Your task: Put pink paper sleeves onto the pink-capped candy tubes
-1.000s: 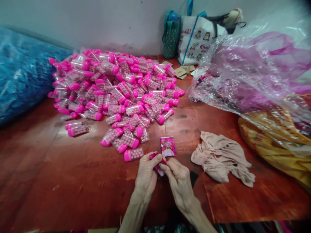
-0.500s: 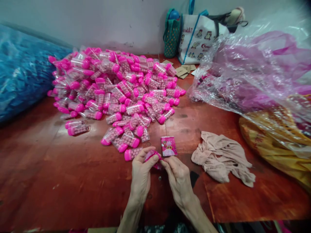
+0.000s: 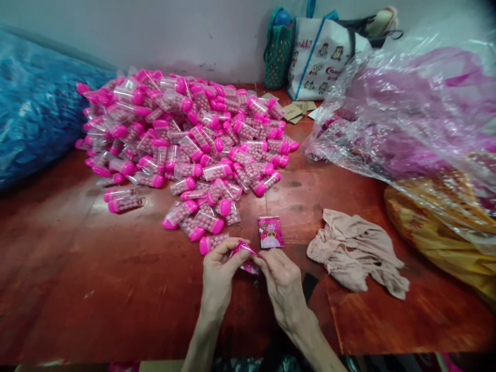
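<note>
Pinching a glossy pink piece (image 3: 245, 253) just below the centre of the frame, with the left hand (image 3: 217, 276) pressing thumb against fingers around its left part. Gripping the same piece at its right end with the right hand (image 3: 283, 274), bringing thumb and fingertips together there. Not being able to tell the exact finger contact at that end, the piece being mostly covered. Holding both hands close together over the red-brown table (image 3: 135, 299), with forearms reaching up from the bottom edge of the frame.

Seeing a flat printed rectangle (image 3: 271, 231) lying just above the right hand's fingers, and a single pink-capped tube (image 3: 212, 243) lying just beyond the left fingertips. Facing a large heap of ball-filled tubes (image 3: 189, 139) spreading from the upper left to the upper centre. Having a crumpled beige cloth (image 3: 358, 253) lying at the lower right, near the right hand, and a yellow bag (image 3: 422, 222) resting at the right edge, partly under clear plastic (image 3: 372, 113). Seeing also a white tote bag (image 3: 318, 62) standing at the upper right and a blue bag (image 3: 39, 108) bulging at the upper left.
</note>
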{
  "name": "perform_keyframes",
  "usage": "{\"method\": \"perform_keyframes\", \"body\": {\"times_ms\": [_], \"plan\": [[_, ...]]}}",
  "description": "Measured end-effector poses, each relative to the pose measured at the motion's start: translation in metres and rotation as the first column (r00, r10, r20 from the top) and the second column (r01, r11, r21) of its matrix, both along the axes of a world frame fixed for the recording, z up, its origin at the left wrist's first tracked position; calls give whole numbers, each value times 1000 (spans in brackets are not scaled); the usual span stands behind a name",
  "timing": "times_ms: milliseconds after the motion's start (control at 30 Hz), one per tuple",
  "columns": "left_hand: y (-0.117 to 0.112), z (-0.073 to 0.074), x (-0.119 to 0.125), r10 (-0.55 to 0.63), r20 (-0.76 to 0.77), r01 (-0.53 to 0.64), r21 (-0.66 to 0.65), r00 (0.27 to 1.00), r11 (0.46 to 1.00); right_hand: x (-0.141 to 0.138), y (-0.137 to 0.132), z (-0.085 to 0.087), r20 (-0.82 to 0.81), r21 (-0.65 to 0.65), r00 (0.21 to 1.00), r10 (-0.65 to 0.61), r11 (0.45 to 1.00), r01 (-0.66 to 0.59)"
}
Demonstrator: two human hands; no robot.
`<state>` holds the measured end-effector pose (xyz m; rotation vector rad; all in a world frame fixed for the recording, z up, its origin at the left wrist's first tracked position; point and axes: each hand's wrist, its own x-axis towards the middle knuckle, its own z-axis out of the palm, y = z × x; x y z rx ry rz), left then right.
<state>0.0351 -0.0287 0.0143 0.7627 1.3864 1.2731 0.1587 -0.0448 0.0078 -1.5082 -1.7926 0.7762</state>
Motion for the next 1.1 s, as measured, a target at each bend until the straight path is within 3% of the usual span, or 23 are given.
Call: {"method": "perform_keyframes", "body": {"times_ms": [100,233,333,467,533,700,867,967,1100], "plan": [[1,0,-5,-9,166,13,-19,986,1000,0,0,1,-113,-20,994,-13,1000,10],[-2,-2,-4,29,250,-20,-38,968,999,-3,-1,1,-201,77,979,-26,996,42],[-5,-4,-3,0,174,2,-11,985,1000,-5,-1,1,-211,108,977,5,994,19],[-6,-7,-6,6,-93,7,144,996,989,-5,1,1,-214,102,977,-21,994,44],[-5,-8,-8,36,-148,-5,205,988,979,-5,1,2,-202,114,979,-11,993,34],[-9,-11,-10,118,-67,-101,219,991,971,-10,1,7,-157,206,987,41,979,-8],[-18,-5,-35,263,-19,-255,180,965,950,-28,5,11,-191,79,980,53,996,-39],[-19,-1,-62,460,10,-456,150,888,877,-49,15,7,-78,24,997,27,999,-25],[-15,2,-87,609,72,-613,92,790,784,-78,26,-3,292,91,941,169,975,-204]]}}
